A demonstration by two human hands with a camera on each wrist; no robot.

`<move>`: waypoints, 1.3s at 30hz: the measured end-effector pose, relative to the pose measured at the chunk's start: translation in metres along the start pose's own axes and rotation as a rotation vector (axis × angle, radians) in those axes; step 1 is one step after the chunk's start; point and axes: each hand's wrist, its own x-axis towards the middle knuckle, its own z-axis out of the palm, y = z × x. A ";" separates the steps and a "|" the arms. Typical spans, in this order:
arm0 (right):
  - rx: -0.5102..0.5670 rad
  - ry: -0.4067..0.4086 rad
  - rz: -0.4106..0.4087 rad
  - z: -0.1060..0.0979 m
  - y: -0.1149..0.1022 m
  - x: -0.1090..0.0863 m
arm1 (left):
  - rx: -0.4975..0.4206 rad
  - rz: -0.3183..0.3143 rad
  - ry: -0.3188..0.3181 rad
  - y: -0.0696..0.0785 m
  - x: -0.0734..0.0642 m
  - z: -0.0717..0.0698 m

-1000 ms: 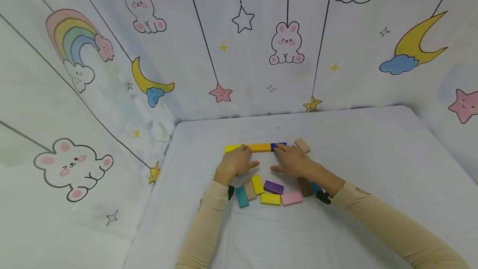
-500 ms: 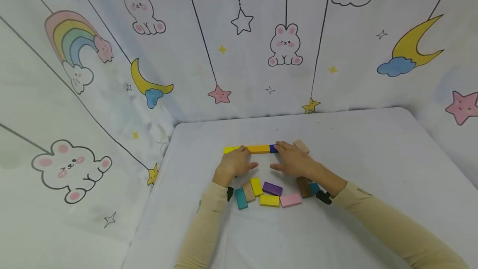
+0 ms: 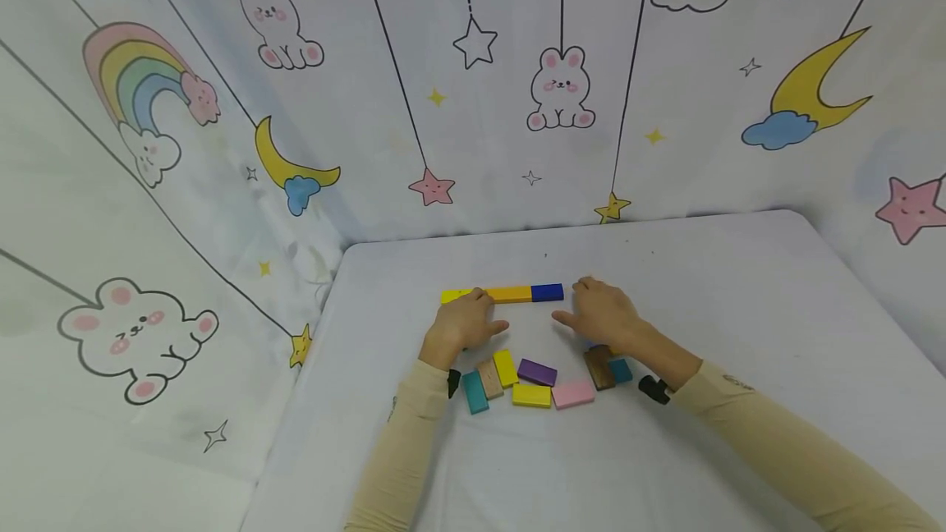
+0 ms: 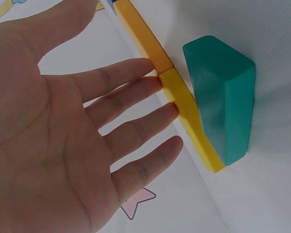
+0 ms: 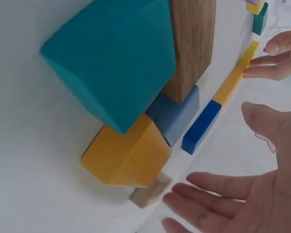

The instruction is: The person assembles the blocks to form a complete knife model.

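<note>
A yellow block (image 3: 452, 296), an orange block (image 3: 512, 295) and a dark blue block (image 3: 548, 293) lie end to end in a straight row. My left hand (image 3: 461, 325) rests its extended fingertips on the row where yellow meets orange. To the right of the blue end, apart from it, is my right hand (image 3: 606, 318), palm down with thumb spread. Its loosely straight fingers reach a pale wooden block (image 5: 150, 191), which the hand hides in the head view; whether they touch it I cannot tell. A green block (image 4: 220, 97) stands near the row in the left wrist view.
Closer to me lie loose blocks: teal (image 3: 475, 392), wooden (image 3: 490, 378), yellow (image 3: 531, 396), purple (image 3: 537, 373), pink (image 3: 573, 394) and brown (image 3: 599, 369). By the right wrist are an orange block (image 5: 128, 153) and a grey-blue block (image 5: 173, 116). A patterned curtain (image 3: 502, 146) borders the table's back.
My right hand has left the dark blue block and moved right, over the pale wooden block. The blue block is now uncovered. My left hand stays on the row.
</note>
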 end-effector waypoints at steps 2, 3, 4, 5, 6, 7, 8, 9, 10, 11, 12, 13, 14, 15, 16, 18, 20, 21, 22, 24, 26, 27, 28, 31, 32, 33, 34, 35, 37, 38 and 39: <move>0.001 0.003 0.027 0.001 0.002 -0.001 | 0.003 0.002 0.001 -0.001 0.001 0.000; 0.007 0.001 0.041 0.001 0.003 -0.002 | 0.003 0.003 0.002 -0.001 0.001 0.001; 0.015 -0.002 0.054 0.001 0.004 -0.003 | 0.005 0.004 0.003 -0.001 0.001 0.001; 0.020 -0.007 0.068 0.001 0.004 -0.004 | 0.004 0.005 0.003 -0.002 0.002 0.002; 0.026 -0.013 0.078 0.000 0.004 -0.004 | 0.004 0.005 0.003 -0.002 0.002 0.002; 0.029 -0.019 0.081 0.000 0.004 -0.005 | 0.002 0.005 0.002 -0.002 0.002 0.002; 0.028 -0.026 0.079 -0.001 0.003 -0.006 | 0.001 0.005 0.001 -0.002 0.002 0.002; 0.022 -0.030 0.072 -0.001 0.003 -0.006 | -0.001 0.004 0.001 -0.003 0.003 0.002; 0.017 -0.032 0.062 -0.001 0.002 -0.007 | -0.002 0.004 0.001 -0.003 0.003 0.002; 0.007 -0.033 0.048 0.000 0.001 -0.007 | -0.003 0.003 0.000 -0.003 0.003 0.002; 0.001 -0.032 0.035 0.000 0.001 -0.007 | -0.003 0.002 0.001 -0.003 0.003 0.002; -0.008 -0.027 0.020 0.000 0.001 -0.008 | -0.004 0.002 0.001 -0.003 0.003 0.002; -0.016 -0.024 0.009 0.001 0.000 -0.008 | -0.003 0.003 0.001 -0.003 0.003 0.002; -0.020 -0.018 0.000 0.002 0.000 -0.008 | -0.002 0.002 0.001 -0.003 0.003 0.002; -0.021 -0.013 -0.006 0.002 0.000 -0.008 | -0.001 0.002 0.001 -0.003 0.003 0.002; -0.025 -0.004 -0.018 0.004 0.001 -0.009 | 0.003 0.002 -0.001 -0.002 0.003 0.002; -0.033 0.001 -0.033 0.005 0.002 -0.009 | 0.004 0.003 -0.001 -0.002 0.002 0.001; -0.033 0.003 -0.038 0.006 0.002 -0.009 | 0.004 0.003 -0.003 -0.002 0.002 0.001; -0.034 0.006 -0.044 0.007 0.003 -0.009 | 0.005 0.004 -0.002 -0.002 0.002 0.001; -0.030 0.013 -0.047 0.009 0.004 -0.009 | 0.005 0.007 0.002 -0.002 0.002 0.001; -0.021 0.021 -0.044 0.010 0.006 -0.007 | 0.008 0.010 0.004 -0.002 0.003 0.001; -0.012 0.022 -0.041 0.011 0.007 -0.007 | 0.011 0.011 0.004 -0.002 0.003 0.001; -0.006 0.021 -0.038 0.011 0.008 -0.006 | 0.011 0.012 0.006 -0.002 0.003 0.001; 0.000 0.012 -0.037 0.011 0.011 -0.005 | 0.013 0.012 0.006 -0.002 0.004 0.001; -0.001 0.010 -0.038 0.012 0.012 -0.005 | 0.013 0.012 0.005 -0.001 0.004 0.001; -0.006 0.010 -0.042 0.012 0.014 -0.005 | 0.011 0.011 0.006 -0.001 0.004 0.001; -0.012 0.013 -0.047 0.012 0.014 -0.005 | 0.008 0.011 0.008 -0.001 0.004 0.001; -0.019 0.021 -0.054 0.012 0.015 -0.005 | 0.008 0.011 0.006 -0.001 0.004 0.001; -0.031 0.036 -0.069 0.011 0.016 -0.007 | 0.006 0.008 0.000 -0.001 0.004 0.000; -0.038 0.043 -0.076 0.010 0.017 -0.007 | 0.005 0.006 -0.003 -0.001 0.003 0.001; -0.046 0.050 -0.086 0.009 0.017 -0.008 | 0.003 0.005 -0.005 -0.001 0.003 0.001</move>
